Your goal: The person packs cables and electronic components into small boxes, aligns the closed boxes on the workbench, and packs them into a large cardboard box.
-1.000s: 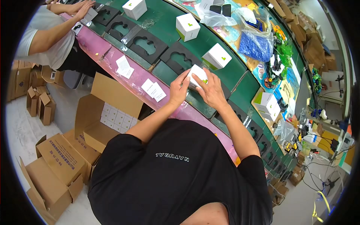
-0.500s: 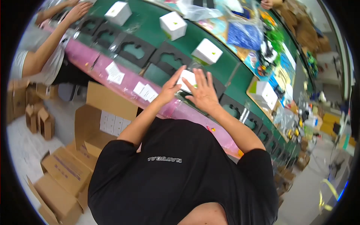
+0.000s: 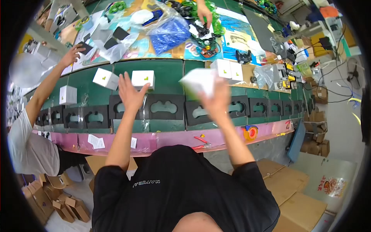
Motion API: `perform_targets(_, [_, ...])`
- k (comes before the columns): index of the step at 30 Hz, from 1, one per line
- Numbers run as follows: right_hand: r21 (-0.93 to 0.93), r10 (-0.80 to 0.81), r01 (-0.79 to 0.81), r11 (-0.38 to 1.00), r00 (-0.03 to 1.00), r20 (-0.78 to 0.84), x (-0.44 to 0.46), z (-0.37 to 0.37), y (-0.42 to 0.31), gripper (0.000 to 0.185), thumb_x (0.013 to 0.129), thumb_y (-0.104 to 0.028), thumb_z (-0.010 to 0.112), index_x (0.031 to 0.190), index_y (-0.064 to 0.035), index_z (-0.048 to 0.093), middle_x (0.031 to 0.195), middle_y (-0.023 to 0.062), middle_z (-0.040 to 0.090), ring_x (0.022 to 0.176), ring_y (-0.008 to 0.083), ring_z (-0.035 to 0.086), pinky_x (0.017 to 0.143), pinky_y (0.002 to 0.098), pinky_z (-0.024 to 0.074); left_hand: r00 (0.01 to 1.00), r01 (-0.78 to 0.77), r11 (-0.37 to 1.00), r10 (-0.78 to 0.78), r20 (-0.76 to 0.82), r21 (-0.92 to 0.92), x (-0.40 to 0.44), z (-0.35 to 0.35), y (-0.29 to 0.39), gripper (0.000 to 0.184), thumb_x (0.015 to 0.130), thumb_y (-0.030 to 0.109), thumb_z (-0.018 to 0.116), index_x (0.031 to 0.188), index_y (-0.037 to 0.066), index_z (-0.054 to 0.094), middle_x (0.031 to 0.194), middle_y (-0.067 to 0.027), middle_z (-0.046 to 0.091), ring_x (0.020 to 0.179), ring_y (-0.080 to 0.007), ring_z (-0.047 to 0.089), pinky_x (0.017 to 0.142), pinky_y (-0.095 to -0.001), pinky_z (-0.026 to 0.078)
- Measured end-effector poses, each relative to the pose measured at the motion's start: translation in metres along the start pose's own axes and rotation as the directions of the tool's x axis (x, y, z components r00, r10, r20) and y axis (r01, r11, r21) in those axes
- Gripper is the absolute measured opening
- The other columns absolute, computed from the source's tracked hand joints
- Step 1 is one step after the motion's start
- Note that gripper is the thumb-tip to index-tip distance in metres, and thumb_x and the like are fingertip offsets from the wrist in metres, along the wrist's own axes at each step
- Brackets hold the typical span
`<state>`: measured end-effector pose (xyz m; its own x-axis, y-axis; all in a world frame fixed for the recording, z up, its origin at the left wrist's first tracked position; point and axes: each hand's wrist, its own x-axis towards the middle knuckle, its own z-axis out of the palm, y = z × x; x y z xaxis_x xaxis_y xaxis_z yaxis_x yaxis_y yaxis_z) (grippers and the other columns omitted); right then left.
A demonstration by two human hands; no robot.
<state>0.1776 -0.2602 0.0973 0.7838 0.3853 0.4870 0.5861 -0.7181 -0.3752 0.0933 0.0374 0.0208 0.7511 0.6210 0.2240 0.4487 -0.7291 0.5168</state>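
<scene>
My right hand (image 3: 217, 99) grips a white box (image 3: 198, 80) above the green work surface (image 3: 169, 73); both are smeared by motion. The box is tilted, with a green part toward its lower left. My left hand (image 3: 131, 94) is open, fingers spread, just left of another white box (image 3: 143, 78) with a green mark. Whether it touches that box I cannot tell. Black foam pieces with shaped cutouts, such as one black foam insert (image 3: 177, 109), lie in a row below the hands.
More white boxes (image 3: 105, 78) stand at left, and white boxes (image 3: 228, 70) stand at right. A co-worker's hand (image 3: 71, 55) holds a dark flat piece; another person's hand (image 3: 205, 16) reaches in at the top. Orange tape (image 3: 250, 133) and red-handled pliers (image 3: 201, 142) lie on the pink edge.
The view has swung to the right. Both hands were around a small white box; now they are apart, with my right hand carrying a white box and my left hand spread.
</scene>
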Motion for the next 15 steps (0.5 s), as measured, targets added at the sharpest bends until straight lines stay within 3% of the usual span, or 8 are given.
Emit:
perform_targets(3, [-0.302, 0.36, -0.42, 0.856, 0.903, -0.236, 0.029, -0.048, 0.121, 0.079, 0.083, -0.043, 0.067, 0.147, -0.0125, 0.032, 0.124, 0.0278, 0.048, 0.111, 0.0429, 0.049, 0.092, 0.0516, 0.0406, 0.95, 0.159, 0.968, -0.203, 0.238, 0.193, 0.026, 0.034, 0.032, 0.12, 0.065, 0.065, 0.075, 0.151, 0.006, 0.016, 0.157, -0.0201, 0.012, 0.144, -0.0382, 0.015, 0.103, -0.0668, 0.029])
perform_targets(4, [-0.402, 0.461, -0.534, 0.744, 0.845, -0.269, 0.034, -0.054, 0.158, 0.08, 0.084, -0.045, 0.066, 0.15, -0.0171, 0.029, 0.125, 0.0299, 0.046, 0.112, 0.0442, 0.049, 0.091, 0.0528, 0.0406, 0.947, 0.157, 0.958, -0.214, 0.238, 0.238, 0.026, 0.039, 0.039, 0.119, 0.065, 0.059, 0.078, 0.151, 0.005, 0.016, 0.156, -0.0205, 0.016, 0.142, -0.039, 0.019, 0.102, -0.0641, 0.032])
perform_targets(5, [-0.49, 0.433, -0.551, 0.676, 0.834, -0.341, 0.037, -0.049, 0.198, 0.084, 0.082, -0.047, 0.067, 0.151, -0.0203, 0.026, 0.122, 0.0281, 0.049, 0.11, 0.0438, 0.05, 0.089, 0.054, 0.0418, 0.945, 0.154, 0.947, -0.225, 0.238, 0.284, 0.024, 0.043, 0.044, 0.117, 0.065, 0.054, 0.08, 0.151, 0.005, 0.017, 0.154, -0.021, 0.019, 0.14, -0.0398, 0.022, 0.102, -0.0614, 0.035])
perform_targets(7, [-0.476, 0.477, -0.578, 0.663, 0.816, -0.327, 0.045, -0.035, 0.244, 0.085, 0.082, -0.05, 0.066, 0.151, -0.0244, 0.025, 0.12, 0.028, 0.05, 0.109, 0.0448, 0.051, 0.088, 0.0552, 0.0425, 0.952, 0.166, 0.948, -0.226, 0.207, 0.271, 0.025, 0.05, 0.045, 0.115, 0.063, 0.044, 0.082, 0.15, 0.006, 0.018, 0.151, -0.021, 0.023, 0.137, -0.0406, 0.026, 0.102, -0.058, 0.037])
perform_targets(9, [-0.483, 0.657, -0.63, 0.608, 0.741, -0.139, 0.049, -0.017, 0.271, 0.084, 0.082, -0.052, 0.064, 0.151, -0.0238, 0.025, 0.121, 0.028, 0.05, 0.109, 0.0457, 0.052, 0.089, 0.0562, 0.0427, 0.954, 0.181, 0.949, -0.233, 0.187, 0.257, 0.03, 0.053, 0.047, 0.113, 0.061, 0.034, 0.083, 0.15, 0.007, 0.02, 0.148, -0.021, 0.027, 0.133, -0.0414, 0.031, 0.101, -0.0546, 0.04])
perform_targets(11, [-0.488, 0.662, -0.603, 0.631, 0.747, -0.067, 0.04, 0.014, 0.295, 0.081, 0.085, -0.055, 0.058, 0.151, -0.0198, 0.026, 0.126, 0.0303, 0.048, 0.113, 0.0479, 0.051, 0.093, 0.0555, 0.042, 0.952, 0.097, 0.953, -0.173, 0.252, 0.287, 0.039, 0.049, 0.054, 0.111, 0.055, 0.018, 0.082, 0.149, 0.011, 0.024, 0.144, -0.02, 0.032, 0.128, -0.0425, 0.036, 0.1, -0.0489, 0.043])
perform_targets(13, [-0.138, 0.571, -0.554, 0.821, 0.806, 0.157, 0.037, 0.034, 0.307, 0.078, 0.087, -0.057, 0.053, 0.15, -0.0191, 0.027, 0.13, 0.0298, 0.047, 0.116, 0.0454, 0.05, 0.095, 0.0545, 0.0418, 0.958, 0.073, 0.968, -0.135, 0.252, 0.242, 0.046, 0.043, 0.079, 0.112, 0.051, 0.013, 0.083, 0.148, 0.014, 0.028, 0.143, -0.0202, 0.034, 0.128, -0.0422, 0.037, 0.103, -0.0479, 0.041])
perform_targets(15, [-0.208, 0.62, -0.586, 0.783, 0.758, 0.203, 0.038, 0.029, 0.291, 0.075, 0.09, -0.058, 0.049, 0.15, -0.0189, 0.027, 0.132, 0.0308, 0.047, 0.119, 0.0466, 0.049, 0.098, 0.0523, 0.0407, 0.955, -0.197, 0.97, 0.158, 0.252, 0.14, 0.051, 0.045, 0.116, 0.109, 0.052, 0.012, 0.083, 0.147, 0.014, 0.031, 0.141, -0.0213, 0.037, 0.129, -0.0408, 0.037, 0.106, -0.047, 0.037])
